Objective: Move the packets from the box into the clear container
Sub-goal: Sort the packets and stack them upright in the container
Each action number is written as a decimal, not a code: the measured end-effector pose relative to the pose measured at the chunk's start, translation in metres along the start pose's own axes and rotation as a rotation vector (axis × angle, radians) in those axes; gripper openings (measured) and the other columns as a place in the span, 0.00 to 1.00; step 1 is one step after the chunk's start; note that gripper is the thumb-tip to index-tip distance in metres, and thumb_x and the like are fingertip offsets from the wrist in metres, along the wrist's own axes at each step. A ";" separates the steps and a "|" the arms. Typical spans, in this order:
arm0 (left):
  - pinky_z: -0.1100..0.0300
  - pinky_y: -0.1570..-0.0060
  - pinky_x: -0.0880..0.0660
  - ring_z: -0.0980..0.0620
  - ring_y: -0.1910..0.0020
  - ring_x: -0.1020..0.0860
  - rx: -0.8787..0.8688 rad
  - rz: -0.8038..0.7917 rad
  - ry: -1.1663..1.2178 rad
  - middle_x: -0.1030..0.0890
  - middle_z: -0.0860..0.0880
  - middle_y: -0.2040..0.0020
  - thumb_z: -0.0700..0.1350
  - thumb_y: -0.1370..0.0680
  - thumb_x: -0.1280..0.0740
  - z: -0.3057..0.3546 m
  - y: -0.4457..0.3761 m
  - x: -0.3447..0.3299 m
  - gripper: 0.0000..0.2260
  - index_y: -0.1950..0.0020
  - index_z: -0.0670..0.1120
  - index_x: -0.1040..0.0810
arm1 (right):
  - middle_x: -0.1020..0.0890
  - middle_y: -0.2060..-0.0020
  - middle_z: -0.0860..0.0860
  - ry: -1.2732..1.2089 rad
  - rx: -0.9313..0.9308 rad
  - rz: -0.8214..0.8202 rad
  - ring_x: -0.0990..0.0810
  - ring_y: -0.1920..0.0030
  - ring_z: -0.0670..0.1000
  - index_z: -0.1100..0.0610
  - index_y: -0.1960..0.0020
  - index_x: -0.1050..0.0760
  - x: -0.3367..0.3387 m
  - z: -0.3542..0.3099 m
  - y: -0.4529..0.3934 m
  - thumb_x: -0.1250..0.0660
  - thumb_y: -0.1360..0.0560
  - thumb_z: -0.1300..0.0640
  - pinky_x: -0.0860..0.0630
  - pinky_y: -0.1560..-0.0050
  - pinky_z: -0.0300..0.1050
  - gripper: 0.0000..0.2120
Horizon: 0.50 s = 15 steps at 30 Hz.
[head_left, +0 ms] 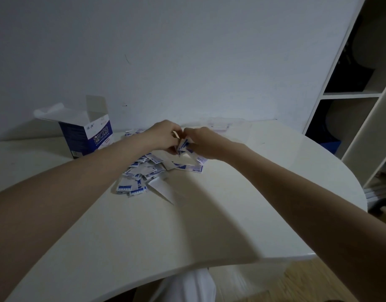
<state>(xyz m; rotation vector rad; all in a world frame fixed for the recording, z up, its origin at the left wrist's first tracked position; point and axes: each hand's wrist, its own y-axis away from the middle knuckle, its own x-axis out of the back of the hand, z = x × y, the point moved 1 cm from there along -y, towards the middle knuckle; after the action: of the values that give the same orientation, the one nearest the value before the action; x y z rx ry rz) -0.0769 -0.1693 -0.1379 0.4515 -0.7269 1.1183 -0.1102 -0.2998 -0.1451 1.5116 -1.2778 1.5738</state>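
Note:
A heap of small white-and-blue packets [141, 171] lies on the white table [187, 225]. Both hands meet above the far side of the heap. My left hand [160, 136] and my right hand [201, 141] pinch a bunch of packets [184, 146] between them. The blue-and-white box [87, 132] stands open at the back left, flaps up. The clear container [222, 125] sits just behind my hands against the wall, faint and partly hidden by them.
A white wall rises right behind the table. An open white shelf unit [360, 94] stands at the right. The table's rounded edge curves down the right side, with wooden floor below it.

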 end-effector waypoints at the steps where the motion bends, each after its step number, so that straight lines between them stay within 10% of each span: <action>1: 0.60 0.57 0.21 0.43 0.59 0.21 -0.016 0.008 -0.015 0.22 0.40 0.55 0.33 0.23 0.39 0.001 0.000 -0.001 0.10 0.43 0.37 0.25 | 0.22 0.47 0.61 0.045 0.012 0.015 0.23 0.48 0.60 0.64 0.41 0.31 -0.001 0.004 0.001 0.43 0.21 0.63 0.32 0.58 0.47 0.10; 7: 0.59 0.48 0.30 0.48 0.42 0.26 -0.034 -0.288 -0.699 0.26 0.47 0.37 0.47 0.23 0.35 -0.004 0.008 -0.018 0.19 0.34 0.45 0.30 | 0.21 0.50 0.58 0.206 0.018 -0.033 0.26 0.59 0.57 0.59 0.37 0.37 -0.019 0.029 0.020 0.43 0.22 0.64 0.34 0.64 0.47 0.14; 15: 0.59 0.64 0.27 0.51 0.70 0.26 0.054 -0.288 -0.555 0.21 0.44 0.46 0.43 0.26 0.32 -0.011 0.004 -0.019 0.07 0.50 0.48 0.27 | 0.26 0.43 0.62 -0.067 -0.184 -0.147 0.26 0.44 0.60 0.66 0.42 0.30 -0.030 0.034 0.024 0.47 0.20 0.63 0.34 0.52 0.47 0.12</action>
<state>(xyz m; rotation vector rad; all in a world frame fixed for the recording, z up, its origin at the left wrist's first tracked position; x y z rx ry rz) -0.0825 -0.1727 -0.1591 0.9022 -1.0754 0.7419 -0.1136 -0.3334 -0.1835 1.5156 -1.2798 1.2870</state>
